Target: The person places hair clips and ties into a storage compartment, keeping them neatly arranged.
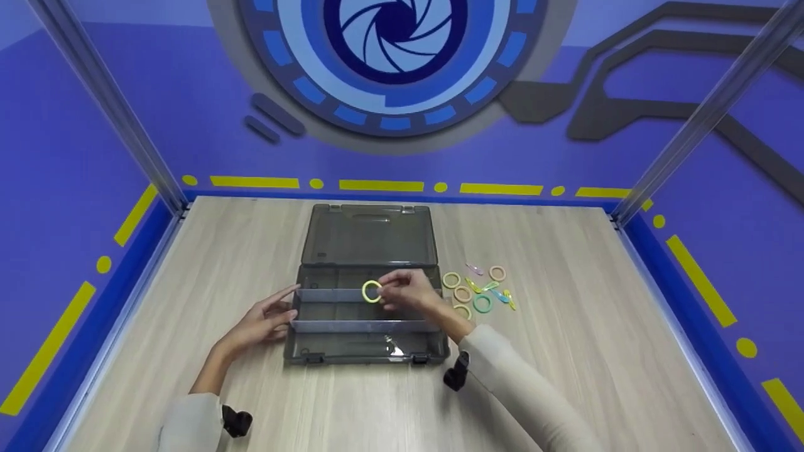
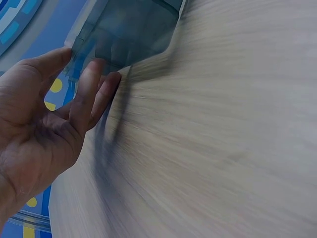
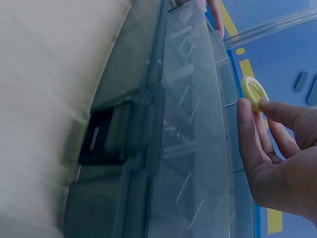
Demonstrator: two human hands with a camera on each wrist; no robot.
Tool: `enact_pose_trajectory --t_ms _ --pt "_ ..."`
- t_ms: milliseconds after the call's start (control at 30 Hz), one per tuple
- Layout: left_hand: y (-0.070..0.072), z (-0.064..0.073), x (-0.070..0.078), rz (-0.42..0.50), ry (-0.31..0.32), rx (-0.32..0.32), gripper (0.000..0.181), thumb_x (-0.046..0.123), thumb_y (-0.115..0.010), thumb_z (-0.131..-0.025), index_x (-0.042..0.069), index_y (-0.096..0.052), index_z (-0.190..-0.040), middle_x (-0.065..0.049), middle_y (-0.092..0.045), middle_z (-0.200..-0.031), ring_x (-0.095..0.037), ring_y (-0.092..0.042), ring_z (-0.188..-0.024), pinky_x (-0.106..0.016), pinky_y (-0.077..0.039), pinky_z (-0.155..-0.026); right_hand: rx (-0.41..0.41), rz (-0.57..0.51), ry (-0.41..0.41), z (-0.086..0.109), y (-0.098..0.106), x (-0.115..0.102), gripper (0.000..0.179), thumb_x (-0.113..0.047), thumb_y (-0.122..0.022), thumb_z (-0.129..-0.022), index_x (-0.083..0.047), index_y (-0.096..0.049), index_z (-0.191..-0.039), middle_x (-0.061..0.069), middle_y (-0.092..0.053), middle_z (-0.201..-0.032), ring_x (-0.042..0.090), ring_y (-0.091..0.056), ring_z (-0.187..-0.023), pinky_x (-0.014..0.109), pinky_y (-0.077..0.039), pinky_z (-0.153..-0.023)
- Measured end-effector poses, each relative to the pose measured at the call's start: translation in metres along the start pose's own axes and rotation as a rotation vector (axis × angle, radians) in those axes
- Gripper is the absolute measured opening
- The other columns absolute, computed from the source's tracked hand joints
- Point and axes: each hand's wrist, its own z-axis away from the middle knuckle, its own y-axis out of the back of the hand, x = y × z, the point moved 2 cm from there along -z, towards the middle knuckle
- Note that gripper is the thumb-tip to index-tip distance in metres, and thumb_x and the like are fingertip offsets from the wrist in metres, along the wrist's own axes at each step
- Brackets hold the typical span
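Note:
A dark translucent plastic storage box point(image 1: 352, 343) lies with its lid point(image 1: 370, 235) folded back. Clear dividers point(image 1: 358, 326) split its base into long compartments. My right hand point(image 1: 411, 292) pinches a yellow ring point(image 1: 364, 292) between thumb and fingers above the middle of the base. In the right wrist view the ring point(image 3: 247, 83) stands tilted at the fingertips. At the box's left side, my left hand point(image 1: 257, 323) touches the wall with extended fingers and thumb. The left wrist view shows those fingers point(image 2: 85, 94) spread beside the box edge.
Right of the box lie several pastel rings, among them a green ring point(image 1: 482, 312) and an orange ring point(image 1: 497, 279). Several small plastic clips in pink, yellow, green and blue point(image 1: 500, 296) lie among them. Blue panels point(image 1: 389, 166) stand behind and beside the wooden table point(image 1: 245, 238).

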Motion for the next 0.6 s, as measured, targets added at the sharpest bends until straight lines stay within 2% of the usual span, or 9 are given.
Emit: enact_pose_trajectory --t_ms 200,433,600 --pt "0.0 0.001 0.001 0.008 0.019 0.007 0.069 0.019 -0.059 -0.105 0.013 -0.023 -0.164 -0.012 -0.042 -0.123 -0.007 -0.036 -0.067 -0.021 -0.037 -0.061 -0.005 0.018 -0.003 -0.005 -0.012 0.0 0.023 0.007 -0.07 -0.089 0.014 -0.067 -0.11 0.01 -0.073 -0.085 0.014 -0.071 -0.069 0.028 -0.062 -0.065" --pt "-0.001 0.0 0.0 -0.008 0.027 0.017 0.068 0.019 -0.059 -0.105 0.014 -0.024 -0.164 -0.015 -0.043 -0.125 -0.006 -0.036 -0.066 -0.02 -0.038 -0.061 0.007 0.112 0.013 -0.008 -0.021 0.002 0.02 0.009 -0.069 -0.088 0.016 -0.067 -0.107 0.02 -0.074 -0.089 0.011 -0.068 -0.066 0.029 -0.062 -0.064" --pt "0.001 0.0 -0.001 -0.052 0.043 0.033 0.069 0.022 -0.06 -0.105 0.015 -0.025 -0.164 -0.015 -0.043 -0.127 -0.007 -0.037 -0.066 -0.02 -0.039 -0.061 -0.009 0.158 0.029 -0.01 -0.031 0.002 0.017 0.008 -0.071 -0.088 0.014 -0.069 -0.104 0.018 -0.074 -0.085 0.011 -0.068 -0.063 0.03 -0.062 -0.063"
